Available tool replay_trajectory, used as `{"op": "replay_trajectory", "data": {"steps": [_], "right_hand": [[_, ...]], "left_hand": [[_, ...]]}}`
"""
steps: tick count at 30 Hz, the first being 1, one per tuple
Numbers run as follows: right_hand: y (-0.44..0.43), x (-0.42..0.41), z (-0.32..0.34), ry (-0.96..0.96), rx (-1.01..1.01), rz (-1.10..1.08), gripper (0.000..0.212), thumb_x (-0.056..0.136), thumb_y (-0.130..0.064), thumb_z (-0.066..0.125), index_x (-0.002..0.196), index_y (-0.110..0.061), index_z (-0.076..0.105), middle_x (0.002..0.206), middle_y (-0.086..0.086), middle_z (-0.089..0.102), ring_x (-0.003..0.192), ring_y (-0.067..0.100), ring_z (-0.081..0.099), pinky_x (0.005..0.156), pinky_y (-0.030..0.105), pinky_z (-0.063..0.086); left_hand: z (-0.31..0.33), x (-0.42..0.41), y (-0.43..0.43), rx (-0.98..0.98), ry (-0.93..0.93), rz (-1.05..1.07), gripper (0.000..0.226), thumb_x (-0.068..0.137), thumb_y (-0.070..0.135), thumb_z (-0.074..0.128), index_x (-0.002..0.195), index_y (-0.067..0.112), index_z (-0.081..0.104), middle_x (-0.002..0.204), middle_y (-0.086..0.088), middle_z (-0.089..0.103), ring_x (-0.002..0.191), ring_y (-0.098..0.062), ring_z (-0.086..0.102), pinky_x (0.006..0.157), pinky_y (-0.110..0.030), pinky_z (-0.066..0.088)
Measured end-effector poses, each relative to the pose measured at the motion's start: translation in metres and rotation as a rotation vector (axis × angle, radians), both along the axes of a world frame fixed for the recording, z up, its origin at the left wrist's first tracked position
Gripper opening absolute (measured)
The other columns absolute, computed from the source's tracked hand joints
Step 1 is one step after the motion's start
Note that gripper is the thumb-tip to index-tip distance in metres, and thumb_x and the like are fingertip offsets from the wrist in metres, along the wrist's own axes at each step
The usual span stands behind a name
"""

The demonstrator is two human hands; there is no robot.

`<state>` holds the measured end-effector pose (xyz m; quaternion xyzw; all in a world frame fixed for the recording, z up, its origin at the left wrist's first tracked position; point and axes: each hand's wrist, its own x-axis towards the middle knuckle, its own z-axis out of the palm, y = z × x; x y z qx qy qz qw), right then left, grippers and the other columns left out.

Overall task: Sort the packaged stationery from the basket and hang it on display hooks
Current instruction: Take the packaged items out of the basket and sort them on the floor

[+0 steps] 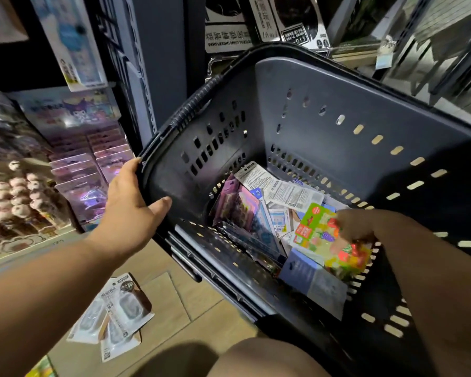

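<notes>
1. Dark grey plastic basket (324,104) tipped toward the camera, slotted walls, black ribbed handle (193,104) folded along its left rim.
2. Left hand (132,205) clamped on the basket's near-left corner: thumb inside the wall, fingers wrapped over the outside of the rim. Grip pressed together on the rim.
3. Right hand (356,224) reaching down inside the basket at its right side, fingers pinching a bright green-and-orange fruit-print pack (320,227). Grip closed on that pack.
4. A second, similar colourful pack (348,259) just below it, touching; held or loose, cannot tell.
5. Packaged stationery (269,208) heaped loose on the basket bottom: purple packs at left, white printed cards toward the back wall, blue-grey card (307,276) at front under the right hand.
6. Three clear blister packs (114,314) overlapping on the wooden floor (207,308), left of the basket, apart from it.
7. Shelf display (74,159) at far left with pink-purple packs stacked in rows; hanging carded pack (74,42) above.
8. Black-and-white puzzle boxes (256,20) behind the basket.
9. Bare knee (256,357) at bottom edge.
</notes>
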<state>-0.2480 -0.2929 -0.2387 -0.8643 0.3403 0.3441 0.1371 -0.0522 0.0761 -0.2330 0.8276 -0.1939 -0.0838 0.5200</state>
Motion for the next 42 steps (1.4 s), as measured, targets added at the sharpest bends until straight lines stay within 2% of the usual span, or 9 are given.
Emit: {"op": "replay_trajectory", "data": {"steps": [5,8,11,15,17,19,30,38,42], "right_hand": [[0.000,0.014,0.022,0.080,0.074,-0.045,0.026,0.071,-0.022,0.084,0.073,-0.009,0.062,0.070,0.009,0.063,0.053,0.014,0.056,0.040,0.020,0.043],[-0.004,0.022,0.032,0.218,0.228,-0.104,0.060,0.047,-0.028,0.096,0.097,-0.006,0.071,0.096,0.011,0.074,0.079,0.022,0.070,0.057,0.025,0.054],[-0.001,0.029,0.047,0.222,0.393,-0.165,0.055,0.049,-0.023,0.089,0.098,-0.006,0.069,0.085,0.006,0.075,0.071,0.017,0.072,0.057,0.025,0.055],[0.017,0.047,0.029,-0.036,0.237,-0.321,0.048,0.057,-0.048,0.089,0.072,-0.007,0.067,0.056,0.001,0.064,0.048,0.009,0.060,0.053,0.016,0.049],[0.014,0.060,0.002,-0.214,0.056,-0.211,0.100,0.039,-0.059,0.092,0.116,-0.004,0.061,0.101,0.010,0.069,0.087,0.023,0.068,0.076,0.031,0.055],[0.024,0.070,-0.017,-0.293,-0.097,-0.146,0.120,0.052,-0.056,0.089,0.146,-0.007,0.033,0.142,0.013,0.049,0.124,0.031,0.052,0.095,0.035,0.047],[0.054,0.095,-0.063,-0.327,-0.197,-0.276,0.133,0.055,-0.065,0.083,0.153,-0.015,0.009,0.161,0.008,0.004,0.147,0.031,0.015,0.113,0.055,0.022],[0.052,0.088,-0.061,-0.196,-0.347,-0.145,0.135,0.046,-0.084,0.070,0.152,-0.032,0.006,0.140,0.013,0.036,0.133,0.033,0.029,0.104,0.043,0.033],[0.048,0.079,-0.057,-0.262,-0.366,-0.144,0.134,0.038,-0.089,0.068,0.144,-0.015,0.030,0.139,0.015,0.041,0.130,0.033,0.040,0.103,0.044,0.038]], "left_hand": [[-0.003,0.004,0.002,0.006,0.014,-0.017,0.078,0.066,0.039,0.065,0.135,0.044,0.027,0.136,-0.006,0.043,0.127,-0.029,0.044,0.105,-0.054,0.041],[-0.005,0.008,0.002,-0.001,0.025,-0.024,0.080,0.065,0.044,0.065,0.135,0.044,0.027,0.136,-0.005,0.043,0.127,-0.030,0.045,0.104,-0.053,0.042],[-0.008,0.010,0.003,-0.027,0.036,-0.039,0.084,0.058,0.054,0.063,0.134,0.046,0.027,0.137,-0.004,0.045,0.127,-0.030,0.047,0.103,-0.054,0.043],[-0.011,0.010,0.003,-0.059,0.042,-0.046,0.083,0.057,0.055,0.061,0.133,0.048,0.027,0.137,-0.004,0.044,0.126,-0.030,0.048,0.102,-0.054,0.044],[-0.011,0.010,0.002,-0.061,0.048,-0.039,0.086,0.056,0.055,0.061,0.134,0.047,0.027,0.137,-0.003,0.043,0.125,-0.030,0.048,0.101,-0.053,0.045],[-0.011,0.010,0.001,-0.064,0.048,-0.036,0.087,0.056,0.055,0.062,0.135,0.046,0.027,0.137,-0.003,0.042,0.126,-0.030,0.048,0.102,-0.053,0.045],[-0.015,0.015,0.001,-0.076,0.053,-0.040,0.089,0.056,0.055,0.063,0.137,0.046,0.027,0.139,-0.002,0.043,0.127,-0.030,0.047,0.101,-0.053,0.045],[-0.013,0.012,0.000,-0.077,0.031,-0.026,0.084,0.061,0.048,0.065,0.137,0.044,0.027,0.138,-0.003,0.042,0.126,-0.030,0.047,0.101,-0.052,0.046],[-0.013,0.012,0.001,-0.072,0.024,-0.034,0.081,0.066,0.040,0.066,0.137,0.044,0.027,0.139,-0.004,0.041,0.126,-0.029,0.046,0.103,-0.051,0.045]]}}
